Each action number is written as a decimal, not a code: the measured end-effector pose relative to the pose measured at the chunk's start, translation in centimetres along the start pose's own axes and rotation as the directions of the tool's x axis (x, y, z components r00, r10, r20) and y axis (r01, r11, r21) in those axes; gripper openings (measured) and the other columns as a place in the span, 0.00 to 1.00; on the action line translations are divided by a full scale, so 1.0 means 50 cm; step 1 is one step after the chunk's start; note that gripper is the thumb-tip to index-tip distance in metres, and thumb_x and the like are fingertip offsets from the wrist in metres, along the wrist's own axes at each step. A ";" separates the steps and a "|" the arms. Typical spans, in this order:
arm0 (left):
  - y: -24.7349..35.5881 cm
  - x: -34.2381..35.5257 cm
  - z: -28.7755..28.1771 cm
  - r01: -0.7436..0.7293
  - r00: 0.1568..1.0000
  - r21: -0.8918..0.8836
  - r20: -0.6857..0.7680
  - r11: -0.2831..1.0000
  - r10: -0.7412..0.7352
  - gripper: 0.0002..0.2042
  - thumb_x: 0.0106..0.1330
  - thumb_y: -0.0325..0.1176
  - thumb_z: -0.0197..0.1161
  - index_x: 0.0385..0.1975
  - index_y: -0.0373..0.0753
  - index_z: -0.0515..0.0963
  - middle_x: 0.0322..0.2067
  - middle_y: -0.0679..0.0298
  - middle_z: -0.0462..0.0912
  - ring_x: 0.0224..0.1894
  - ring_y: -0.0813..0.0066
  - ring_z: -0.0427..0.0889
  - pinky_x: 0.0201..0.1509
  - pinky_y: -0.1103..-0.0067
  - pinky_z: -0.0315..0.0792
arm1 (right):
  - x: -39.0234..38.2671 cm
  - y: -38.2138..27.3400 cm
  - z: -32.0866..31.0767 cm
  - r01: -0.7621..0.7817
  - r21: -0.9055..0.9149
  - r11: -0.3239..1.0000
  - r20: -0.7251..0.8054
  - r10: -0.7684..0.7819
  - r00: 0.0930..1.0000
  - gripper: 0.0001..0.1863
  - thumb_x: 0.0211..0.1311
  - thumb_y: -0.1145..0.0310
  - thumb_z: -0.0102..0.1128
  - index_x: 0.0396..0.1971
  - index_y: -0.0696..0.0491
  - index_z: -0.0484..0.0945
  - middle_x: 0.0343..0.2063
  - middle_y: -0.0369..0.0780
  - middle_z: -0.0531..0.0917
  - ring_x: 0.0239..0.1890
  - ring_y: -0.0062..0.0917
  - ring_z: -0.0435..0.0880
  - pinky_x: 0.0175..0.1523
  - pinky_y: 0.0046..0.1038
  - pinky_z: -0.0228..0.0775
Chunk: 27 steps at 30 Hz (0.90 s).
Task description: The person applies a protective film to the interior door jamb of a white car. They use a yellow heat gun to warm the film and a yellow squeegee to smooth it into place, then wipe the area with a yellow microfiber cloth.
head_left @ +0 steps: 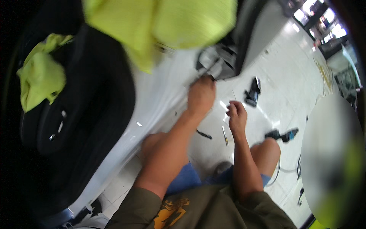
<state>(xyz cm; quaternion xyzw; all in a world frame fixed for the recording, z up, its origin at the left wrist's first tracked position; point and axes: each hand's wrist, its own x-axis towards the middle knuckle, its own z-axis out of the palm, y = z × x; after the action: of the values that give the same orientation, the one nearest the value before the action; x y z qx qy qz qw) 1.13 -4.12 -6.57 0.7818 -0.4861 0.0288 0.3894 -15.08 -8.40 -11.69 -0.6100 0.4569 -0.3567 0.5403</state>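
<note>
The left hand (202,95) reaches up to the lower edge of a dark-rimmed opening (217,63) with pale grey pieces in it; its fingers are bent inward, but they are blurred and partly turned away, so I cannot tell whether they grip anything. The right hand (238,114) hangs lower and to the right, well apart from the opening; its fingers are loosely curled – half open, over the floor (244,149).

Just below the right hand lies a thin stick (225,136), pale above and yellow at its lower end; a short black strip (204,134) lies further left, between the two forearms; a black tool (253,91) rests on the floor just beyond the right hand, and a black-and-blue tool (283,135) lies to its right, near the knee.

The white car body (158,89) runs along the left hand's left side; past it is the dark interior (91,103), with a crumpled yellow-green cloth (42,78) far to the left; a larger yellow-green cloth (190,23) hangs above the left hand – both hands are below it; a pale oval panel (331,160) stands well to the right.
</note>
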 end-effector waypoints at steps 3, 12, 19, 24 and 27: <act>-0.010 -0.014 0.013 -0.039 0.991 0.272 0.131 0.961 0.003 0.08 0.62 0.31 0.53 0.29 0.36 0.79 0.29 0.51 0.82 0.32 0.57 0.83 0.38 0.62 0.77 | -0.056 -0.125 0.007 0.219 -0.082 0.972 0.065 -0.214 0.975 0.12 0.64 0.69 0.52 0.42 0.60 0.79 0.28 0.39 0.81 0.29 0.20 0.79 0.36 0.23 0.73; 0.009 -0.020 0.010 -0.153 0.985 -0.253 0.036 0.955 0.168 0.08 0.61 0.33 0.56 0.33 0.36 0.78 0.33 0.52 0.82 0.37 0.58 0.83 0.42 0.65 0.77 | -0.143 -0.501 0.180 0.850 0.112 0.515 0.513 -0.762 0.394 0.09 0.58 0.79 0.55 0.39 0.61 0.77 0.23 0.44 0.77 0.25 0.30 0.77 0.32 0.26 0.69; -0.026 -0.041 0.068 -0.302 0.915 -0.201 -0.337 0.932 0.223 0.10 0.63 0.33 0.56 0.38 0.34 0.78 0.36 0.49 0.82 0.40 0.53 0.82 0.45 0.64 0.76 | -0.169 -0.759 0.536 0.942 0.173 0.288 0.552 -0.820 0.150 0.25 0.60 0.58 0.61 0.48 0.63 0.74 0.43 0.54 0.77 0.45 0.49 0.78 0.52 0.41 0.70; -0.021 -0.027 0.077 -0.342 0.884 -0.197 -0.400 0.919 0.243 0.11 0.64 0.34 0.56 0.39 0.34 0.78 0.37 0.48 0.81 0.41 0.51 0.81 0.46 0.64 0.75 | -0.135 -0.790 0.667 0.957 0.181 0.227 0.632 -0.772 0.063 0.16 0.60 0.66 0.57 0.42 0.63 0.76 0.39 0.54 0.78 0.43 0.47 0.79 0.51 0.43 0.68; 0.009 -0.040 0.071 -0.252 0.957 -0.255 -0.212 0.934 0.200 0.11 0.64 0.34 0.56 0.39 0.34 0.78 0.37 0.47 0.81 0.40 0.50 0.81 0.46 0.63 0.75 | -0.145 -0.758 0.650 0.946 0.275 0.173 0.576 -0.817 -0.018 0.20 0.61 0.61 0.58 0.44 0.64 0.76 0.41 0.53 0.78 0.49 0.46 0.76 0.55 0.39 0.68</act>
<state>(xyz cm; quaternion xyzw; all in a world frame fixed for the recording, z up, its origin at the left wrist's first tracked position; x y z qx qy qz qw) -1.48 -5.02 -9.61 0.6517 -0.5344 0.0762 0.5328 19.27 9.24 20.83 -0.8827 -0.2105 -0.3477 0.2359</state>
